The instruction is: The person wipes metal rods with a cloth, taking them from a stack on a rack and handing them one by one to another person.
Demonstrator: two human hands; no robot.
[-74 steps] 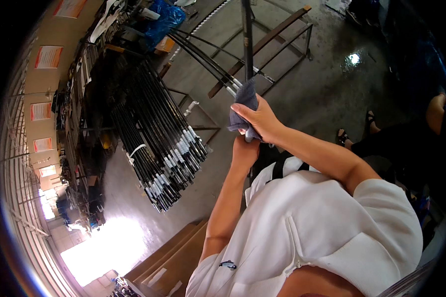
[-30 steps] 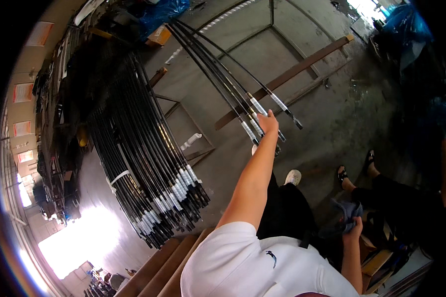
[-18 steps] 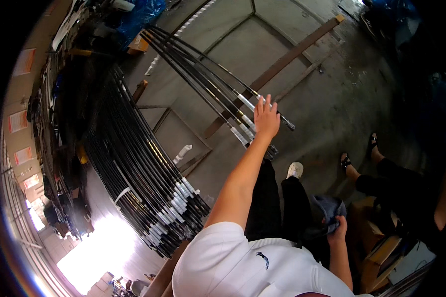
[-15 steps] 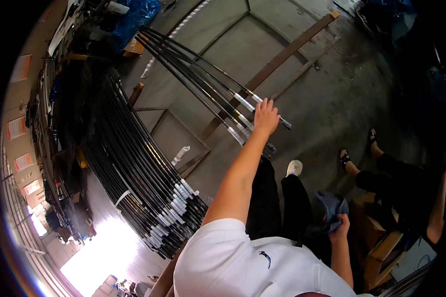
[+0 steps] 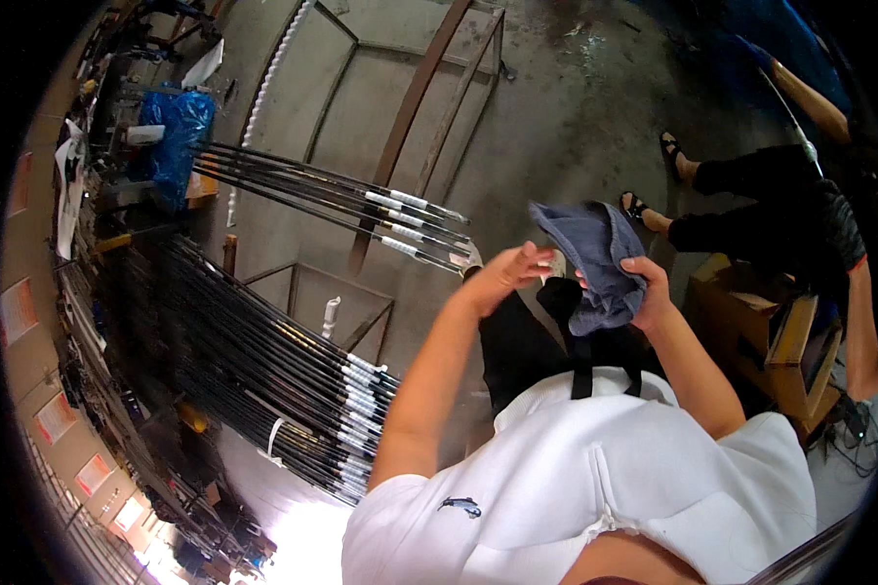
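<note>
A crumpled blue-grey cloth (image 5: 605,263) is gripped in my right hand (image 5: 651,288), thumb on top, in front of my body. My left hand (image 5: 513,273) holds nothing, its fingers apart and partly bent, just left of the cloth. Several long black rods (image 5: 361,210) with white bands and clear-wrapped ends lie across a brown beam (image 5: 400,127), their ends a little beyond my left hand. A larger bundle of similar rods (image 5: 293,361) lies to the left, with a white tie (image 5: 275,441) around part of it.
A metal frame (image 5: 356,44) stands under the beam. Blue plastic (image 5: 180,122) lies at the rods' far end. On the right, another person's dark-trousered legs (image 5: 741,205) and gloved hand (image 5: 842,229) are near an open cardboard box (image 5: 732,322).
My left hand has left the ends of the few rods and come back beside the cloth. My right hand has raised the cloth in front of me. The view has turned.
</note>
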